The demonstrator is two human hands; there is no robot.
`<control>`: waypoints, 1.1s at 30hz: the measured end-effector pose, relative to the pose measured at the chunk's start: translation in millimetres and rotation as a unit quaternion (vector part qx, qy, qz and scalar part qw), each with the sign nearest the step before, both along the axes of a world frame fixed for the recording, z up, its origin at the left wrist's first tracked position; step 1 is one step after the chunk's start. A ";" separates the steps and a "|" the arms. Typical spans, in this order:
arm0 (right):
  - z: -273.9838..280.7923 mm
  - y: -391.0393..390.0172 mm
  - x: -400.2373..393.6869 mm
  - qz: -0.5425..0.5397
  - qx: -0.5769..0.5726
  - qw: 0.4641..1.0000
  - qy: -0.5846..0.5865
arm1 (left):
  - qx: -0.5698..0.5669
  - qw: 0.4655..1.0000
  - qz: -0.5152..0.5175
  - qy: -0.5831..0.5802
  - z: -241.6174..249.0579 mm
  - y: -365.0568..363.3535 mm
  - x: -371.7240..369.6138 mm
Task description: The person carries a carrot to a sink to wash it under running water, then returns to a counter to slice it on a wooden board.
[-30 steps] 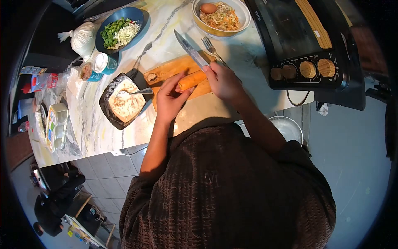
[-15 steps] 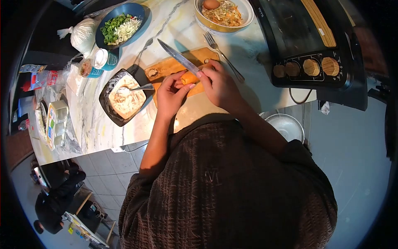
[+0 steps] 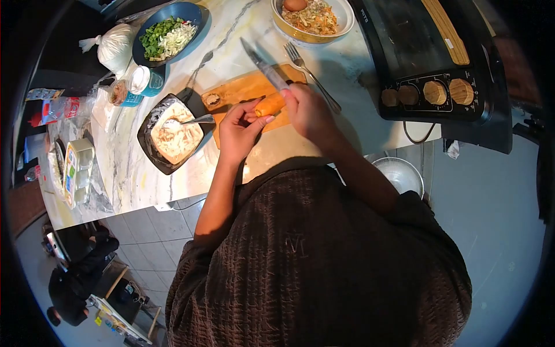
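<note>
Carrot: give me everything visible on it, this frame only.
The carrot is orange, smooth and roughly cylindrical, with only a short stretch showing between the two hands. It lies tilted above the wooden cutting board. The left hand pinches its near end with the fingertips; the right hand covers its far end and also holds a knife, whose blade points up and away from the carrot. Whether the carrot rests on the board cannot be told.

Glossy metal knife (image 3: 263,62); matt wood board (image 3: 243,91); polished marble counter (image 3: 139,173).
</note>
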State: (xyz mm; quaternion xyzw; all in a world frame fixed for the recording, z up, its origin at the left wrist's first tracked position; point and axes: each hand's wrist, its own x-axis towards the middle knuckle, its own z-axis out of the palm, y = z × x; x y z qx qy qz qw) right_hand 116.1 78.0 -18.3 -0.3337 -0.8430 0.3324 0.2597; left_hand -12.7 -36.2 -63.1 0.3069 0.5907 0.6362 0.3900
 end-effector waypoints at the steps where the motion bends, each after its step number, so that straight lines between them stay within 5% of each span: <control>1: 3.9 2.9 0.4 -0.004 -0.031 0.999 -0.028 | -0.002 1.000 0.000 0.001 0.1 -0.5 0.2; 3: 5.5 3.8 -2.1 -0.007 -0.060 0.997 -0.053 | -0.009 1.000 0.005 -0.007 0.5 2.6 -0.8; 5: 2.8 -2.0 -2.3 0.048 0.017 0.997 0.057 | -0.022 1.000 0.005 -0.004 2.4 1.0 -1.8; 8: 1.6 6.3 1.8 0.001 -0.051 0.998 -0.027 | -0.032 0.999 0.007 -0.001 1.3 1.8 1.6; 12: 2.8 6.7 -0.2 0.032 -0.068 0.997 -0.006 | -0.039 0.995 0.013 -0.086 13.6 3.2 -1.3; 15: 0.7 2.4 2.2 0.032 -0.017 0.999 0.029 | -0.065 0.997 0.008 -0.028 16.7 1.8 0.7; 17: 10.0 8.8 2.2 -0.034 -0.108 0.991 -0.072 | -0.050 0.998 0.013 -0.043 11.7 3.1 2.7; 20: -6.3 4.6 1.4 0.028 -0.036 0.999 0.018 | -0.033 0.998 0.018 -0.055 12.9 5.0 -0.6; 26: 5.8 11.7 1.3 -0.020 -0.097 0.994 -0.055 | -0.053 0.997 0.026 -0.057 13.1 2.8 2.0; 29: 0.5 3.1 -1.6 0.023 -0.010 0.999 0.032 | -0.047 0.997 0.018 -0.057 15.4 4.4 -0.7; 33: -2.1 11.2 0.7 0.000 -0.027 0.999 -0.017 | -0.036 0.999 0.010 -0.013 8.9 3.9 2.7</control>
